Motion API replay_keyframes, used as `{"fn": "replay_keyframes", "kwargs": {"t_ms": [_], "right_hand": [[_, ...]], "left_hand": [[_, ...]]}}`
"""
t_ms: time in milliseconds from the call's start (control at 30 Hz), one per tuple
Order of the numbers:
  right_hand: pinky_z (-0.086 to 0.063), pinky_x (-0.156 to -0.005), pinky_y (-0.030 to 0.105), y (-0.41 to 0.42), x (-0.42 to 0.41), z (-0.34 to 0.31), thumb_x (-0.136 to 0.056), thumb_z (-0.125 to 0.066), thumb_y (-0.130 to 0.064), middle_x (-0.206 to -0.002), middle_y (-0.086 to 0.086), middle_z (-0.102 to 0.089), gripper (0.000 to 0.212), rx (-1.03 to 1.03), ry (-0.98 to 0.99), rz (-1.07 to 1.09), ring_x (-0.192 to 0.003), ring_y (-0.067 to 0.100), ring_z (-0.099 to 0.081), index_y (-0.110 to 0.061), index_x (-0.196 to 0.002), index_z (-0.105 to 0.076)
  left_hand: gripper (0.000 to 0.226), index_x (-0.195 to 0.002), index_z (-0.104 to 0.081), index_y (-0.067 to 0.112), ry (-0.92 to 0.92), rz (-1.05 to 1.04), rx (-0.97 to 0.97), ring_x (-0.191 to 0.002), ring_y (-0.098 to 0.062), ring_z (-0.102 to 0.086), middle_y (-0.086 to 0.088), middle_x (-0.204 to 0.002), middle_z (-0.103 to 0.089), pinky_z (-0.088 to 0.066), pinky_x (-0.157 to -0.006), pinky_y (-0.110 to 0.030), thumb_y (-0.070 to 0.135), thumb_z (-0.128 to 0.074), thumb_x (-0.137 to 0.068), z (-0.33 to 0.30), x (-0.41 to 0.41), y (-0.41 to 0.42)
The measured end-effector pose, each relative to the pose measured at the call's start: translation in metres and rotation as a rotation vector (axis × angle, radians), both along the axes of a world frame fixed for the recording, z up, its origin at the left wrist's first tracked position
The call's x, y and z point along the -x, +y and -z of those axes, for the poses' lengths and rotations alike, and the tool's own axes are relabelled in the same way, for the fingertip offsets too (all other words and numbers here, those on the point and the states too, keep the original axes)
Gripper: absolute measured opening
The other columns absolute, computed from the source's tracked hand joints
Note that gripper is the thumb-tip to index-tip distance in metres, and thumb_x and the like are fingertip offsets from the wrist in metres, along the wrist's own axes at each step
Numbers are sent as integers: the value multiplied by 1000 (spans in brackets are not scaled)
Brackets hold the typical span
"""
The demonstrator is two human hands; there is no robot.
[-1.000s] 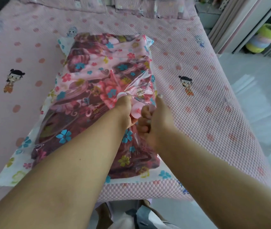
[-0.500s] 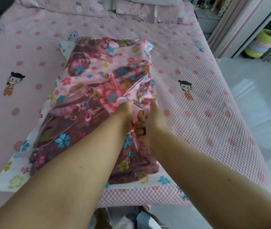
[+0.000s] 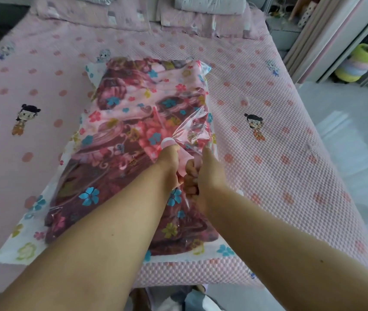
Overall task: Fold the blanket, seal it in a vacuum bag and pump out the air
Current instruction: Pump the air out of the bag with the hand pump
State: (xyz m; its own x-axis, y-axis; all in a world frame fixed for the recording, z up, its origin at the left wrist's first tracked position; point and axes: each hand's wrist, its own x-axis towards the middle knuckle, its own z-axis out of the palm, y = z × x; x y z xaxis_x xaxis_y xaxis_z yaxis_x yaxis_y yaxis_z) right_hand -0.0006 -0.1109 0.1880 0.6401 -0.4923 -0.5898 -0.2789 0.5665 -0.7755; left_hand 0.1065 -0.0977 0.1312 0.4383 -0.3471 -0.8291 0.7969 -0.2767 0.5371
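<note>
The folded blanket, dark red and pink with flowers, lies inside a clear vacuum bag with a white flowered border on the bed. Both hands meet over the bag's right half. My left hand grips a small pale pink pump whose round end shows above my fingers. My right hand is curled around the same pink piece from the right, knuckles toward the left hand. The plastic film wrinkles up just beyond the hands. Where the pump meets the bag is hidden.
The pink dotted bedspread with cartoon figures reaches to the bed's right edge, with grey floor beyond. Pillows lie at the head. A stack of coloured rings stands by the wardrobe at the right.
Both hands stay clasped on the pink pump at the same spot on the bag. The view has tilted up slightly, showing more of the pillows.
</note>
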Motion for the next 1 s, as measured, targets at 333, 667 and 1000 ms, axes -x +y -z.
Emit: {"fn": "replay_keyframes", "kwargs": {"t_ms": [333, 667, 1000], "right_hand": [[-12, -44, 26, 1, 13, -11, -94, -21, -67, -41, -1, -24, 70, -15, 45, 40, -41, 15, -16, -15, -47, -28], [-14, -41, 21, 8, 62, -26, -81, -29, -77, -38, -2, -25, 73, -133, -83, -49, -37, 13, -18, -17, -39, -34], [-17, -40, 21, 8, 48, -25, -84, -30, -74, -40, -2, -23, 70, -198, -81, -21, -38, 13, -18, -17, -43, -31]], "left_hand": [[31, -95, -57, 11, 44, -60, 35, -69, -19, -68, -7, -86, -65, -45, -34, -18, 36, -40, -97, 0, 1, -4], [27, -113, -52, 15, 39, -33, 9, -71, -23, -63, -8, -92, -59, -48, -39, -22, 35, -45, -95, 5, -3, -4], [25, -102, -57, 14, 102, -49, 45, -63, -21, -60, -7, -94, -63, -45, -39, -20, 32, -43, -93, 2, -4, -3]]}}
